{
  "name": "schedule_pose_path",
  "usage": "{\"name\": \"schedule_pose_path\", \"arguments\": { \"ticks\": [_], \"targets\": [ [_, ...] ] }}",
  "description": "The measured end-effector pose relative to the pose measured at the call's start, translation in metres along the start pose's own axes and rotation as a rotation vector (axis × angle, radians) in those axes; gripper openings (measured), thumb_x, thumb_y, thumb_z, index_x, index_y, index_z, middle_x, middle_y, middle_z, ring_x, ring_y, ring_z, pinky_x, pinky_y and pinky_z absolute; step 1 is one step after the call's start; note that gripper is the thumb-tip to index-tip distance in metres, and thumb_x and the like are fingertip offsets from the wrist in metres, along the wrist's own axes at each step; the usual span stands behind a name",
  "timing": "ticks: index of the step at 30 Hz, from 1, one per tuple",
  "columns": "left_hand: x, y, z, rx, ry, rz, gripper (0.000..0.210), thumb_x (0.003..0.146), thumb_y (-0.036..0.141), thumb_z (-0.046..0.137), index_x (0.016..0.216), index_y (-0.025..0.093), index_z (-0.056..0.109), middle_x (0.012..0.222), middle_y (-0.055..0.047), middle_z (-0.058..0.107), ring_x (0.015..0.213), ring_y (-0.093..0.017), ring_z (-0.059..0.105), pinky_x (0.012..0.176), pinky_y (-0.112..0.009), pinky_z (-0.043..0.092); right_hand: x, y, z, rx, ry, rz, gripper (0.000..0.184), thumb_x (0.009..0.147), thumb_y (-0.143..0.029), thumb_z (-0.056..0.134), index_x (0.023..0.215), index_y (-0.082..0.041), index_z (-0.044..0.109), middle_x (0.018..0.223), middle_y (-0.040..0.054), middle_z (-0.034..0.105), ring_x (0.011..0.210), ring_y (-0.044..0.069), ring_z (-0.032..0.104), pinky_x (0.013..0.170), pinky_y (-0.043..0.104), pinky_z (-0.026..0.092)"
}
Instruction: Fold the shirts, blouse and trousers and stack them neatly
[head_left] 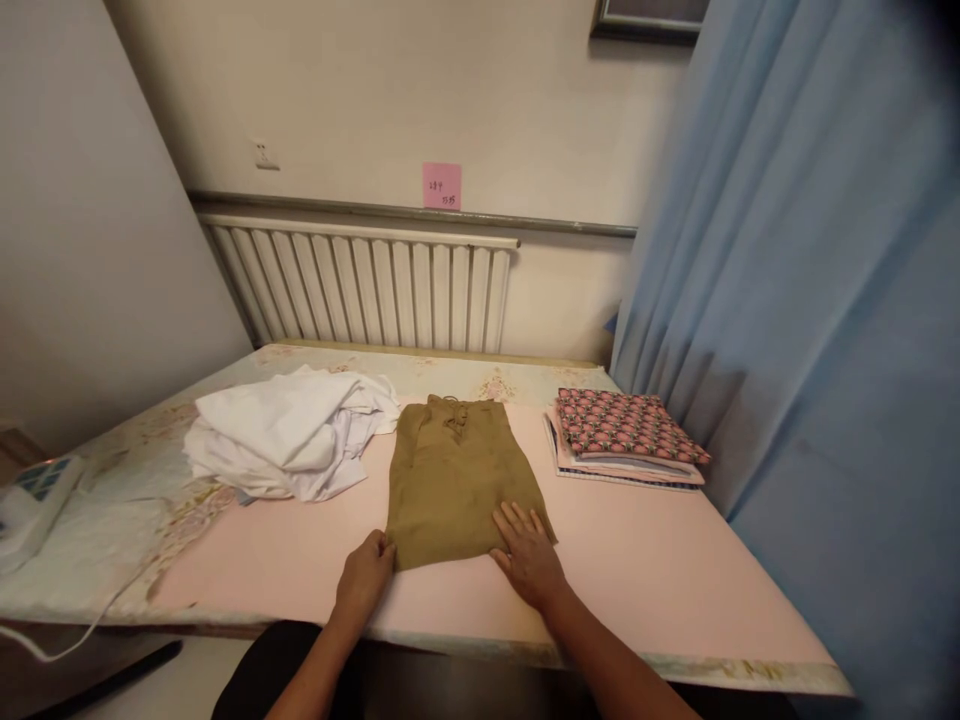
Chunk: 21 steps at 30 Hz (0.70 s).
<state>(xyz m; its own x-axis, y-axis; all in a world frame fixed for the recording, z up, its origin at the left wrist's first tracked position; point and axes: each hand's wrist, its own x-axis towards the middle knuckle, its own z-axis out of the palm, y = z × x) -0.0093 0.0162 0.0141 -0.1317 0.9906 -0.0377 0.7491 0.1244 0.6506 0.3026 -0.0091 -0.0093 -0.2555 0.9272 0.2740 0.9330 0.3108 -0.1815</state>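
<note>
A pair of olive-green shorts (457, 490) lies flat on the pink cloth (637, 560) covering the middle of the table, with its drawstring waist pointing away from me. My left hand (365, 572) is closed in a pinch on the near left corner of the hem. Flat on the fabric near the right hem corner rests my right hand (527, 553), its fingers stretched out. Left of the shorts is a crumpled heap of white cloth (285, 435). A stack of folded fabric (630, 430), with a red patterned piece on top, sits to the right.
A white power strip (37, 510) with a cable lies at the table's left end. Behind the table are a white radiator (375, 285) and a wall with a pink note (442, 187). A blue curtain (787, 270) hangs along the right side.
</note>
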Motion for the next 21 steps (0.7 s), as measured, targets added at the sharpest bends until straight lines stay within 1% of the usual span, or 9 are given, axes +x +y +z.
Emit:
{"name": "schedule_pose_path", "arguments": {
  "ticks": [2,5,8,10,13,15,17,19,21],
  "targets": [
    [0.003,0.003,-0.002,0.013,-0.024,-0.028,0.021,0.079,0.041,0.048,0.067,0.024,0.049,0.062,-0.001,0.059,0.066,-0.022,0.058,0.062,-0.029,0.036,0.000,0.000,0.001,0.004,-0.002,0.002,0.059,0.092,-0.047,0.047,0.146,-0.025,0.035,0.153,0.0050,0.032,0.143,0.023,0.023,0.116,0.047,0.016],
    [0.014,0.009,-0.006,0.011,-0.067,-0.057,0.037,0.080,0.056,0.045,0.069,0.023,0.056,0.070,-0.007,0.066,0.071,-0.027,0.062,0.065,-0.032,0.041,0.000,0.001,0.001,0.018,0.001,0.002,0.059,0.092,-0.048,0.047,0.146,-0.026,0.034,0.153,0.0042,0.032,0.143,0.023,0.022,0.116,0.047,0.015],
    [0.033,0.016,-0.010,0.001,-0.096,-0.077,0.045,0.079,0.061,0.043,0.069,0.021,0.060,0.078,-0.011,0.070,0.079,-0.030,0.065,0.070,-0.035,0.043,0.000,0.000,0.001,0.034,0.002,0.002,0.058,0.092,-0.047,0.047,0.145,-0.026,0.035,0.153,0.0043,0.032,0.143,0.024,0.023,0.116,0.048,0.015],
    [0.048,0.020,-0.011,-0.007,-0.106,-0.099,0.044,0.079,0.059,0.044,0.067,0.020,0.061,0.078,-0.013,0.071,0.080,-0.031,0.066,0.070,-0.036,0.044,0.001,-0.001,-0.001,0.038,-0.002,0.004,0.058,0.092,-0.046,0.047,0.145,-0.026,0.036,0.153,0.0048,0.033,0.143,0.024,0.023,0.116,0.049,0.015],
    [0.068,0.027,-0.011,-0.031,-0.123,-0.143,0.042,0.078,0.055,0.047,0.065,0.018,0.061,0.072,-0.013,0.071,0.072,-0.029,0.067,0.064,-0.034,0.045,0.002,-0.002,-0.003,0.031,-0.010,0.007,0.058,0.091,-0.045,0.048,0.145,-0.026,0.036,0.152,0.0046,0.034,0.142,0.024,0.025,0.116,0.049,0.016],
    [0.079,0.033,-0.009,-0.046,-0.129,-0.162,0.038,0.078,0.051,0.049,0.069,0.017,0.062,0.070,-0.012,0.071,0.067,-0.027,0.067,0.060,-0.033,0.045,0.002,-0.002,-0.003,0.021,-0.016,0.012,0.058,0.091,-0.043,0.049,0.145,-0.027,0.037,0.152,0.0038,0.034,0.142,0.024,0.025,0.116,0.048,0.017],
    [0.088,0.040,-0.008,-0.047,-0.119,-0.154,0.029,0.077,0.043,0.052,0.076,0.016,0.063,0.073,-0.011,0.072,0.066,-0.026,0.067,0.058,-0.031,0.045,0.002,-0.002,-0.003,0.016,-0.017,0.017,0.058,0.090,-0.042,0.050,0.145,-0.028,0.037,0.152,0.0031,0.035,0.142,0.024,0.025,0.116,0.048,0.018],
    [0.094,0.046,-0.006,-0.026,-0.076,-0.114,0.023,0.076,0.034,0.052,0.086,0.017,0.064,0.083,-0.011,0.073,0.075,-0.025,0.068,0.063,-0.030,0.046,0.002,-0.002,-0.003,0.024,-0.016,0.019,0.058,0.090,-0.042,0.050,0.145,-0.028,0.036,0.152,0.0030,0.034,0.142,0.024,0.025,0.117,0.048,0.017],
    [0.098,0.051,-0.005,0.014,-0.010,-0.056,0.025,0.079,0.030,0.048,0.097,0.019,0.062,0.096,-0.011,0.072,0.088,-0.026,0.067,0.071,-0.031,0.045,0.002,-0.002,-0.003,0.046,-0.016,0.022,0.059,0.091,-0.043,0.050,0.145,-0.028,0.036,0.153,0.0030,0.033,0.142,0.025,0.024,0.117,0.048,0.016]
  ]
}}
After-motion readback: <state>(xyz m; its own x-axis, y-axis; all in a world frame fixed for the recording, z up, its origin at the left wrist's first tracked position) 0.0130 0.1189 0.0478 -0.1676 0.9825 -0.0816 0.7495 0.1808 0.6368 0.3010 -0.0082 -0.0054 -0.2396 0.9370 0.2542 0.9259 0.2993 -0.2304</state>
